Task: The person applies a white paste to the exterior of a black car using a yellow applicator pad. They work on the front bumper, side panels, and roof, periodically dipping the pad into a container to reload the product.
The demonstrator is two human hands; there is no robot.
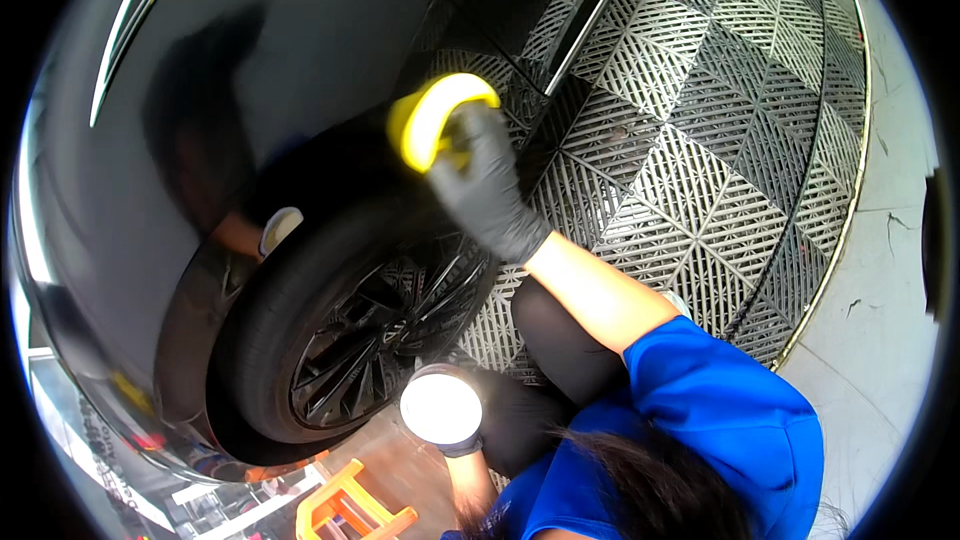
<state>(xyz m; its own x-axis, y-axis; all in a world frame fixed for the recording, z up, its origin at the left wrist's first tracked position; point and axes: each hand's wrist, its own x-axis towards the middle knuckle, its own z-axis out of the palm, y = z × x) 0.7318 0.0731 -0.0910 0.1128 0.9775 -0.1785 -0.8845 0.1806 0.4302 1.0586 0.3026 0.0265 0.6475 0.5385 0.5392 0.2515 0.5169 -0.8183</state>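
Note:
My right hand (487,180), in a black glove, grips a curved bright yellow sponge pad (432,118), slightly blurred. It is up by the dark car's body panel (330,50), just above the front of the wheel arch; whether the pad touches the paint I cannot tell. Lower down, beside the wheel (390,330), my gloved left hand (463,446) holds a round white-faced thing with a dark rim (441,409). Its bright face is overexposed, so its kind cannot be made out. Most of the left hand's fingers are hidden behind it.
Black and light grey slatted floor tiles (690,170) lie to the right, ending at a metal edge strip with pale floor (890,270) beyond. An orange stool-like frame (350,508) stands at the bottom left. My bent dark-clad knee (555,340) is close to the tyre.

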